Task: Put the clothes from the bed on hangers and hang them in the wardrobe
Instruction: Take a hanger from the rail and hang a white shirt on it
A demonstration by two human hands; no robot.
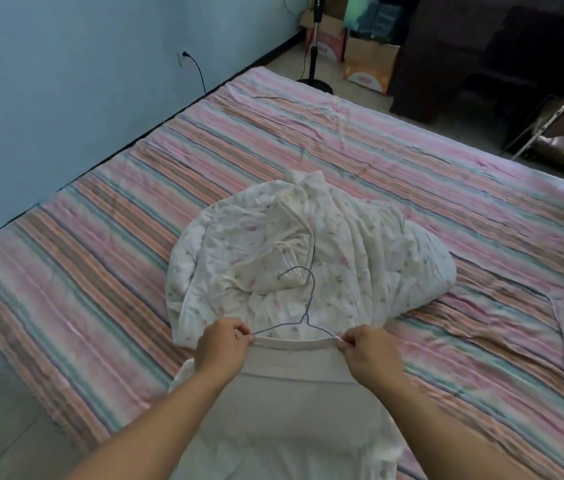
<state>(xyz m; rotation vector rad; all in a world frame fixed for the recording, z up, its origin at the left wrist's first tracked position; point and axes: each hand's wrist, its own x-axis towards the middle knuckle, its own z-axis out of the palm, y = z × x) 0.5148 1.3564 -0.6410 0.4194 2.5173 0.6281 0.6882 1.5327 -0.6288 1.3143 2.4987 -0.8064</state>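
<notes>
Your left hand [222, 344] and right hand [365, 351] fingers pinch the soft, limp garment's [294, 393] neckline over the thin wire hanger [303, 308]; grip by its shoulders.

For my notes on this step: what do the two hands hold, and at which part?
Both hold the plain white garment at its neckline, over the thin wire hanger: left hand pinches the left end, right hand the right end.

Just one view here, worn on the head and aimed forward and down across the striped bed [107, 258]. The bed's near edge is seen close up, with its far corner stretched away by the wide angle.
</notes>
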